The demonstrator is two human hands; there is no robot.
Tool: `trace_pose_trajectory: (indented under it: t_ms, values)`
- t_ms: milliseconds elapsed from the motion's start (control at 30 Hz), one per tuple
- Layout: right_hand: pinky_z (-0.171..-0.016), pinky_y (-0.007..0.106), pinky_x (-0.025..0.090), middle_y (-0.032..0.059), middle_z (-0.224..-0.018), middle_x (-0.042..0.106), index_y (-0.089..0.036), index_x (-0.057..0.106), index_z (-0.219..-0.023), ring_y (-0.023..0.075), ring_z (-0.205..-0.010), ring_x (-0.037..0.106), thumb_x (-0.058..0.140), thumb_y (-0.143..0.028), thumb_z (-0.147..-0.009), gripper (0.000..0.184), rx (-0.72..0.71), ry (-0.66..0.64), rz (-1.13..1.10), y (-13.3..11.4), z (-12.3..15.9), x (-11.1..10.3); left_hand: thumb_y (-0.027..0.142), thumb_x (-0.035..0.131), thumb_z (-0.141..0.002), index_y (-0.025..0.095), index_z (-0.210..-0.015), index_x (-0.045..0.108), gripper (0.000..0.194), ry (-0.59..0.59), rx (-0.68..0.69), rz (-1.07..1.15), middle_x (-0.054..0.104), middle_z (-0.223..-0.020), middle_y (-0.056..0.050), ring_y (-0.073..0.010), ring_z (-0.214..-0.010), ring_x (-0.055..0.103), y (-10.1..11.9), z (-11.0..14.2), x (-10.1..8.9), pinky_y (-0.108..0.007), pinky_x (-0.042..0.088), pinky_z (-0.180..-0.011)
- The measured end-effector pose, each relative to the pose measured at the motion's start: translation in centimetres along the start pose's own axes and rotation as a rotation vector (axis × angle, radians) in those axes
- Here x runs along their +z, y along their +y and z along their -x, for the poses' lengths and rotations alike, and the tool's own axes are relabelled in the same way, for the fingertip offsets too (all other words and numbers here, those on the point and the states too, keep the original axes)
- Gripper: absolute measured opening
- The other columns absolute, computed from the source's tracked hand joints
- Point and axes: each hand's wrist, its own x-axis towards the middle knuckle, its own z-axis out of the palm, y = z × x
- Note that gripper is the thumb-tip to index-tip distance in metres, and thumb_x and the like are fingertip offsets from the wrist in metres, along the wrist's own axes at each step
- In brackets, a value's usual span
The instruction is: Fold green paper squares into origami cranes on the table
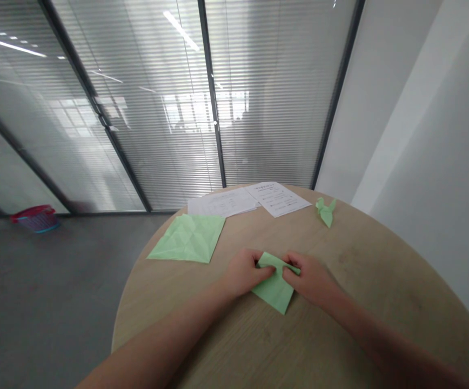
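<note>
Between my hands, just above or on the round wooden table [226,335], is a folded piece of green paper [277,294]. My left hand [246,272] grips its left side, thumb lying across the top face and fingers underneath. On the opposite side my right hand [304,274] pinches the upper right edge between thumb and fingers. The paper's lower corner points toward me. Fingers beneath the sheet are partly hidden.
A creased green sheet [189,237] lies flat at the table's left. Printed white papers [277,199] rest along the far edge. To their right stands a small folded green paper figure [326,212]. A red and blue basket [37,219] sits on the floor.
</note>
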Motion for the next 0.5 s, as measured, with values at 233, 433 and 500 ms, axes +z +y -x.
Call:
trace_pose_trajectory:
  t_ms: [233,433,500]
  values:
    - [-0.054,0.024,0.035,-0.0032,-0.061,0.057,-0.022,0.059,-0.076,0.014,-0.057,0.052,0.052,-0.023,-0.083,0.01,0.064,-0.025,-0.085,0.9,-0.3,-0.4,0.039,0.067,-0.077,0.014,-0.079,0.074,0.026,-0.009,-0.029,0.128,0.063,-0.067,0.0,-0.0139,-0.059,0.053,-0.1,-0.1,-1.0,-0.024,0.039,-0.054]
    - [-0.052,0.023,0.036,-0.0035,-0.061,0.057,-0.022,0.056,-0.074,0.0134,-0.054,0.053,0.053,-0.022,-0.082,0.008,0.071,-0.019,-0.109,1.4,-0.4,-0.4,0.036,0.068,-0.077,0.014,-0.079,0.075,0.024,0.008,-0.061,0.121,0.064,-0.066,-0.001,-0.014,-0.058,0.054,-0.2,-0.3,-1.3,-0.024,0.039,-0.054]
    - [-0.052,0.023,0.036,-0.0036,-0.06,0.058,-0.023,0.057,-0.075,0.0134,-0.054,0.054,0.053,-0.022,-0.081,0.007,0.075,-0.024,-0.103,1.4,-0.4,-0.4,0.035,0.067,-0.076,0.014,-0.078,0.074,0.022,0.006,-0.068,0.133,0.063,-0.065,0.0,-0.0136,-0.057,0.053,-0.2,-0.3,-1.3,-0.024,0.039,-0.053]
